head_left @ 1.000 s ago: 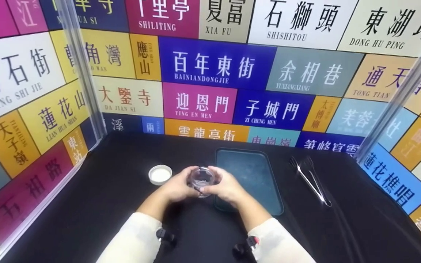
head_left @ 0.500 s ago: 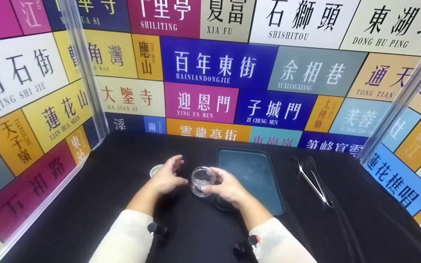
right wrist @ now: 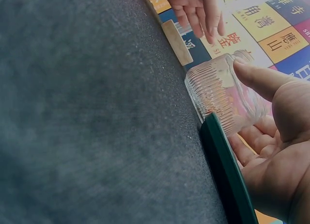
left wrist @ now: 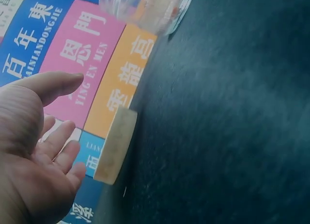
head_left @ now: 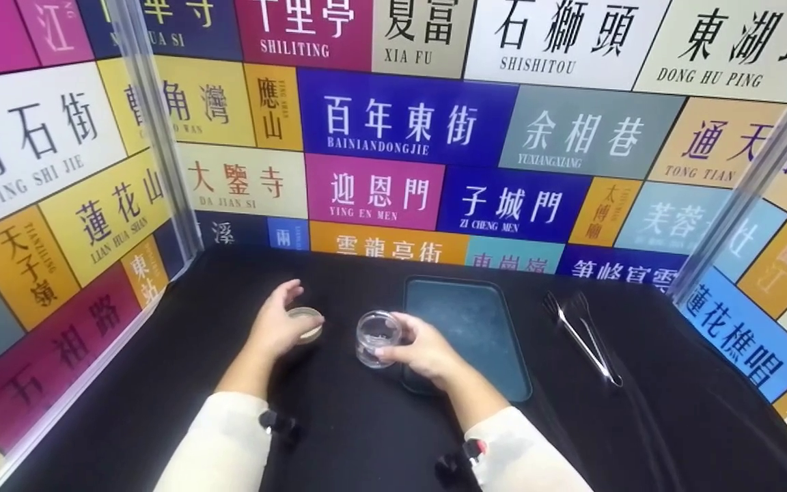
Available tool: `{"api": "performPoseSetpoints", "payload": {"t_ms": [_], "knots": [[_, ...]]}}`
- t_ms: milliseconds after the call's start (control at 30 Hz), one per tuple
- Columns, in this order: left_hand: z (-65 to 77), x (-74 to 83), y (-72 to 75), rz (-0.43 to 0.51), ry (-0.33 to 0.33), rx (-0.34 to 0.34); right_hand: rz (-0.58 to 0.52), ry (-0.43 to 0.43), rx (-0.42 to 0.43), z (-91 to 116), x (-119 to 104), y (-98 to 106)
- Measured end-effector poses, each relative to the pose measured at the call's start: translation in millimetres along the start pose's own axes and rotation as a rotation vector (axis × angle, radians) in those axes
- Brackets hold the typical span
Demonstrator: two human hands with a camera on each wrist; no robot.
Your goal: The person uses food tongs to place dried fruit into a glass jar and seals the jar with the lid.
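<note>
A clear ribbed glass jar (head_left: 376, 339) stands uncovered on the black cloth. My right hand (head_left: 427, 348) holds it from the right, its thumb (right wrist: 259, 79) on the near side and its fingers round the far side. To the left lies a round cream-white lid (head_left: 307, 324), flat on the cloth. My left hand (head_left: 277, 321) is just above and beside this lid, partly covering it in the head view. In the left wrist view the thumb (left wrist: 60, 86) and fingers are spread apart, with a gap between them and the lid (left wrist: 115, 146).
A dark green tray (head_left: 465, 335) lies right of the jar, its near-left edge close to my right hand. Metal tongs (head_left: 581, 338) rest farther right. Printed panels (head_left: 407, 116) with large characters enclose the black-covered table at the back and sides.
My left hand has let go of the jar and moved left to the lid. The right hand still holds the jar in nearly the same place.
</note>
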State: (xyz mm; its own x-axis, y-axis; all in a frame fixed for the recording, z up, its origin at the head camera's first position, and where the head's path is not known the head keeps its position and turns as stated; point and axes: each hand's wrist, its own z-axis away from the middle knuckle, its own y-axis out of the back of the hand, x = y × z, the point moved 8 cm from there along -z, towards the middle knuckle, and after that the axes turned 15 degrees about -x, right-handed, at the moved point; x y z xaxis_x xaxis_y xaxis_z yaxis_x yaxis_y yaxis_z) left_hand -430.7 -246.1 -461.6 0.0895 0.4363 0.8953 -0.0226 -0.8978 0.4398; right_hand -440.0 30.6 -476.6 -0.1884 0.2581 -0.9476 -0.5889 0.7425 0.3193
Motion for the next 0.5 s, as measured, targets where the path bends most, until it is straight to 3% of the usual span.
{"api": "performPoseSetpoints", "payload": {"t_ms": [267,500], "knots": [[4.0,-20.2,2.3,-0.062,0.136,-0.023,-0.005,-0.013,-0.004,-1,1,0],[2.7,-23.6,-1.5,-0.18,0.182,-0.053,-0.014,-0.01,-0.011,-2,2,0]]}}
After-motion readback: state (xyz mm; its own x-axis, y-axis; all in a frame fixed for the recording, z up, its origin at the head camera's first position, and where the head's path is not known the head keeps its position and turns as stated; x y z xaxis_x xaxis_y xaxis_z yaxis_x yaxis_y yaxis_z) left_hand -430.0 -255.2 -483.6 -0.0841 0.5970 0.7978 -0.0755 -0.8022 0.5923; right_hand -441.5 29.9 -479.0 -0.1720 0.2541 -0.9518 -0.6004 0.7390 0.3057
